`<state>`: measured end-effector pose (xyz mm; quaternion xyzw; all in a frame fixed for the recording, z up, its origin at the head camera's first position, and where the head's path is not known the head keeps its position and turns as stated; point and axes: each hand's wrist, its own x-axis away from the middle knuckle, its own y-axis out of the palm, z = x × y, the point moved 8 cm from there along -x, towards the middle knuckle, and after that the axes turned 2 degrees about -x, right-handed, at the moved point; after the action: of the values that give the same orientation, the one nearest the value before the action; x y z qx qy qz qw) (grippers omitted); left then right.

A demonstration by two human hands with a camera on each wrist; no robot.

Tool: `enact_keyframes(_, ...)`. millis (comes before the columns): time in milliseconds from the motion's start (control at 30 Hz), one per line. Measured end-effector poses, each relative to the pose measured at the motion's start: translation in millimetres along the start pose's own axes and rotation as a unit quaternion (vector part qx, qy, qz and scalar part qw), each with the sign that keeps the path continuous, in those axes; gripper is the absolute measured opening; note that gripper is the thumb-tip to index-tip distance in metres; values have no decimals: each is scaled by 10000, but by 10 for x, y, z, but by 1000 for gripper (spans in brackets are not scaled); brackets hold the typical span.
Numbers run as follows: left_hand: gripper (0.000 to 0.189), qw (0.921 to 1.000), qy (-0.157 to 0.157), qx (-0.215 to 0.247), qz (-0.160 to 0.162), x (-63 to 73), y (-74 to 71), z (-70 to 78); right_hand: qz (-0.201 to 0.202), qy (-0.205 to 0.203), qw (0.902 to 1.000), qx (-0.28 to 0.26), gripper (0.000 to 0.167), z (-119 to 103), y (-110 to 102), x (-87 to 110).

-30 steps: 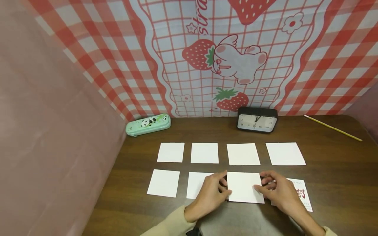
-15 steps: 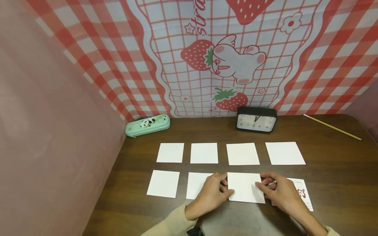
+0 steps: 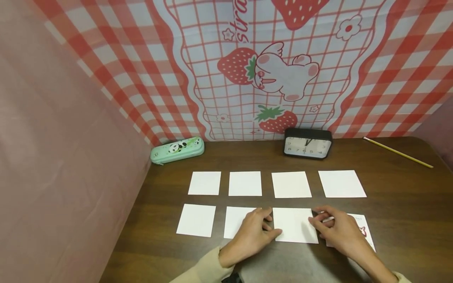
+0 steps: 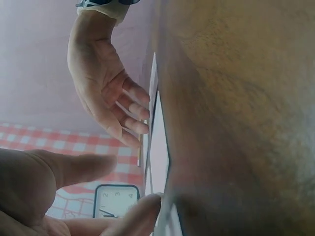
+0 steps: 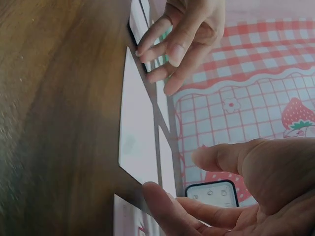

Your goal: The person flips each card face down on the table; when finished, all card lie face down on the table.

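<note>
A blank white card (image 3: 295, 226) lies flat in the front row of cards, third from the left. My left hand (image 3: 252, 232) hovers at its left edge, thumb apart from the fingers, covering part of the second white card (image 3: 233, 220). By the right edge is my right hand (image 3: 337, 230), fingers loosely bent. In the right wrist view, the right thumb (image 5: 165, 209) and fingers have nothing between them. Partly hidden under the right hand lies a card with a red printed figure (image 3: 368, 236). The left wrist view shows the right hand (image 4: 101, 78) just above the table.
Several blank white cards form a back row, including one at the right (image 3: 342, 184). Another card (image 3: 196, 220) lies front left. Behind them stand a mint panda pencil case (image 3: 177, 150) and a black clock (image 3: 308, 144). A yellow pencil (image 3: 398, 152) lies back right on the wooden table (image 3: 407, 196).
My right hand has shifted slightly right, its thumb drawing back from the middle of the card toward the edge. The left hand has barely moved. The card stays flat.
</note>
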<state>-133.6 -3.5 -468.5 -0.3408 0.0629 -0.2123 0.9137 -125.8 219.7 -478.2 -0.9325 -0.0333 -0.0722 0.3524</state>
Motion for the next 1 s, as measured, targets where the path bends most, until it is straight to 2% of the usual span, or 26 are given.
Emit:
enact_keyframes(100,61,9999,125,-9,29,5,-1,61,167,-108,9997,146,43,16,-100,21)
enact_keyframes(233,58,9989,466,-96,40,-24,41,182,427,-282,9983,293,40,59,-257,47)
enact_keyframes(300,56,9986,534,37,-33,-56,85,231,506,-302,9977,335,41,97,-327,58)
enact_keyframes(467,57,9968,481,522,-360,-151,236,321,705,-347,9954,546,43,211,-476,92)
enact_keyframes(767,55,9933,670,617,-713,-316,530,547,1131,-389,9894,825,41,539,-720,218)
enact_keyframes(867,56,9921,672,645,-838,-332,614,600,1173,-286,9891,844,42,651,-779,245)
enact_keyframes(1000,58,9909,630,687,-967,-340,721,657,1208,45,9888,880,46,799,-845,273)
